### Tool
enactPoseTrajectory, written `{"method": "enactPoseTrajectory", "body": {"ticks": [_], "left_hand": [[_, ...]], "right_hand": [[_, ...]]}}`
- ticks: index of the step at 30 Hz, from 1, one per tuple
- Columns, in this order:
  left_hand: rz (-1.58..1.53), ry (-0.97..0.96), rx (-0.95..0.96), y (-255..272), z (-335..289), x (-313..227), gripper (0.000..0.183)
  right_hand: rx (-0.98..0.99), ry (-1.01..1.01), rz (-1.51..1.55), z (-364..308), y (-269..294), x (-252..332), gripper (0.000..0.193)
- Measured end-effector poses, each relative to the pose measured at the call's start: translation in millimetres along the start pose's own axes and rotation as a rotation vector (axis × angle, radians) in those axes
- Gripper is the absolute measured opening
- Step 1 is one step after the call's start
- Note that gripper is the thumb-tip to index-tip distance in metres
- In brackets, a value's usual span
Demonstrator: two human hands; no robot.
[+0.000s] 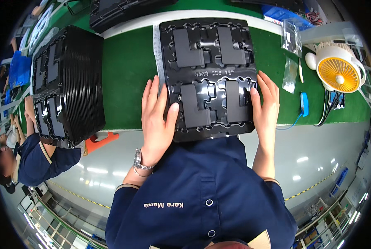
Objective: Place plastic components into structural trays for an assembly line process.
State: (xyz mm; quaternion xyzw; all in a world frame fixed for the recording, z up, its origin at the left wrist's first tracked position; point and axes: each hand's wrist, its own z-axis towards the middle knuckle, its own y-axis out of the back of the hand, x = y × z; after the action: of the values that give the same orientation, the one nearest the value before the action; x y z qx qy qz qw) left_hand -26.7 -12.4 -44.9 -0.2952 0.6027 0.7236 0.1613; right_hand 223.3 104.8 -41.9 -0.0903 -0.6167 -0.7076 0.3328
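Both hands lay flat, fingers spread: the left hand (pixel 157 116) and right hand (pixel 265 108) gripped opposite edges of a glossy black moulded plastic tray (pixel 208 79). It rested on the green-matted counter (pixel 127 66), holding four L-shaped recesses.

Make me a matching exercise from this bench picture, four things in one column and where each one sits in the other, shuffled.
Things:
1. black moulded tray
2. stack of black trays
3. small fan
4. blue device with a cord

Places:
A. far right of the green mat, yellow grille facing the camera
B. between the left hand and the right hand
C. on the mat just right of the right hand
D. left end of the mat

Pairs: 1-B, 2-D, 3-A, 4-C
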Motion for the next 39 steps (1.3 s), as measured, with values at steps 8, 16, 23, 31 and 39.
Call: {"method": "enactPoseTrajectory", "body": {"ticks": [8, 16, 23, 31, 39], "left_hand": [[-1.118, 0.242, 0.058, 45, 16, -44, 0.08], [-1.02, 0.008, -0.255, 97, 149, 11, 0.071], [-0.189, 0.092, -0.411, 126, 248, 105, 0.056], [0.563, 0.066, -0.559, 101, 256, 108, 0.012], [0.549, 0.027, -0.573, 102, 266, 117, 0.01]], "right_hand": [[-0.09, -0.065, 0.439, 17, 48, 25, 0.034], [-0.125, 0.045, 0.617, 39, 53, 45, 0.032], [0.046, -0.028, 0.713, 35, 23, 41, 0.019], [0.192, 0.227, 0.467, 73, 2, 55, 0.013], [0.083, 0.644, -0.042, 136, -79, 65, 0.016]]}}
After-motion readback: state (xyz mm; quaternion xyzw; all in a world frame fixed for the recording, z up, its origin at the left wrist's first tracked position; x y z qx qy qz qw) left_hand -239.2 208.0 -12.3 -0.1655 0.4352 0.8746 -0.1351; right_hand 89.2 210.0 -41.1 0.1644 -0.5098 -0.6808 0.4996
